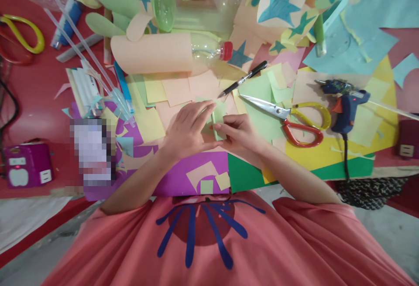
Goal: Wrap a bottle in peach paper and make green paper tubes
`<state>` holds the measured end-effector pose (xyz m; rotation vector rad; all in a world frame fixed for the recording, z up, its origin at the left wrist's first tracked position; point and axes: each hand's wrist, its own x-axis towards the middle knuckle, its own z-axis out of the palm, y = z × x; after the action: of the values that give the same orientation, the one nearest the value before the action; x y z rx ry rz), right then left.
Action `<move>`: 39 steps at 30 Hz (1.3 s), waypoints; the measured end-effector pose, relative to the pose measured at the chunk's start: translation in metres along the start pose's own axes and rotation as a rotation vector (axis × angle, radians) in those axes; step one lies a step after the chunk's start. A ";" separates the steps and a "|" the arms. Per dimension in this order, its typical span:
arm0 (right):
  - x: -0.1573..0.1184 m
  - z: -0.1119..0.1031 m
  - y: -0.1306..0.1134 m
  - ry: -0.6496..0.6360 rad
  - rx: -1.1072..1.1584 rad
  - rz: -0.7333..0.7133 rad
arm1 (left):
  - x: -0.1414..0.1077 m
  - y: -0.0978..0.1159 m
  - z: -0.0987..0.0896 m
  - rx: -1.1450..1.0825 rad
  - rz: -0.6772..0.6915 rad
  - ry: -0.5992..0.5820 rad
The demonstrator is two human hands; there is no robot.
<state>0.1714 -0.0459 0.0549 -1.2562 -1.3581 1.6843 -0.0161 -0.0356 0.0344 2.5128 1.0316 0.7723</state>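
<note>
paper (220,110), left hand (186,127) arched, right hand (240,133) pinching

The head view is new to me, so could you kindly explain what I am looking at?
No machine here: just a person working bare-handed. The single picture comes from a camera worn on the head, looking forward and down. The right hand pinches a small pale green paper; the left hand curves around its other side, its grip unclear. Beyond them, on the red table strewn with paper scraps, lie a black pen and a bottle wrapped in peach paper. To the right are red-and-yellow-handled scissors and a dark blue glue gun.
</note>
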 end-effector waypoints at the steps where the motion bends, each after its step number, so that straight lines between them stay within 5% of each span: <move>1: 0.000 0.000 0.000 0.005 -0.005 0.012 | 0.000 0.000 0.000 -0.007 -0.007 -0.002; 5: 0.001 -0.001 0.000 -0.032 0.009 0.034 | 0.001 0.000 0.000 -0.207 -0.084 0.008; 12: 0.000 0.002 -0.006 -0.074 0.016 -0.040 | 0.005 0.011 -0.003 -0.748 -0.569 0.018; 19: 0.002 0.002 -0.001 0.018 -0.174 -0.116 | 0.014 0.017 -0.007 -0.944 -0.712 0.070; 26: -0.014 -0.017 -0.019 -0.077 -0.442 -0.178 | 0.017 0.017 -0.010 -1.076 -0.848 0.144; 29: -0.041 -0.053 -0.028 0.180 -0.574 -0.134 | 0.019 0.015 -0.010 -1.107 -0.872 0.171; 32: -0.071 -0.105 -0.030 0.723 -0.739 0.005 | 0.019 0.013 -0.009 -1.120 -0.877 0.173; 34: -0.087 -0.139 -0.028 1.039 -0.867 0.282 | 0.020 0.013 -0.008 -1.125 -0.870 0.183; 36: -0.097 -0.165 -0.024 1.149 -0.927 0.571 | 0.020 0.012 -0.007 -1.117 -0.867 0.197; 39: -0.100 -0.185 -0.014 1.002 -0.873 0.681 | 0.021 0.012 -0.007 -1.095 -0.878 0.182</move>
<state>0.3773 -0.0649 0.0942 -2.7706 -1.0208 0.4323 -0.0008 -0.0284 0.0534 0.9571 1.1534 0.9039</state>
